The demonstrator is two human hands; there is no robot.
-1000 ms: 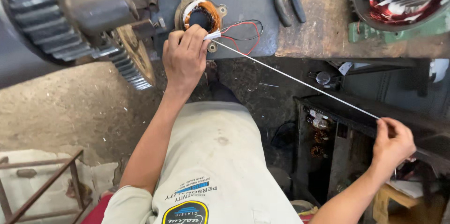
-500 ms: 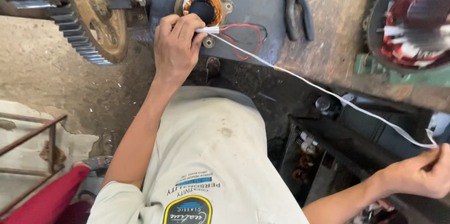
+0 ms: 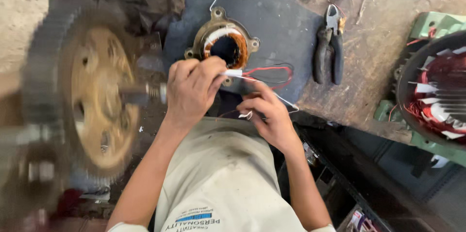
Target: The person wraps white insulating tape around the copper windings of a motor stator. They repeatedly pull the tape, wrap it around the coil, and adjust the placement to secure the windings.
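At frame centre, our left hand (image 3: 191, 91) pinches the white sleeve (image 3: 234, 73) below the small stator (image 3: 224, 46); our right hand (image 3: 269, 115), fingers closed, grips the white cord (image 3: 286, 102).

I see the small stator (image 3: 224, 47) w/ dull cast-metal housing, glossy copper windings inside. White cord (image 3: 234, 73) looks matt, thin leads (image 3: 272, 70) in shiny red and black plastic insulation. Pliers (image 3: 329, 45): dark rubbery grips, worn steel jaws. Desk (image 3: 378, 62) is rough scuffed wood, w/ a dark matt mat (image 3: 286, 23). Big gear (image 3: 94, 96) is dull, rusty metal. Trousers (image 3: 218, 178): pale cloth, matt.
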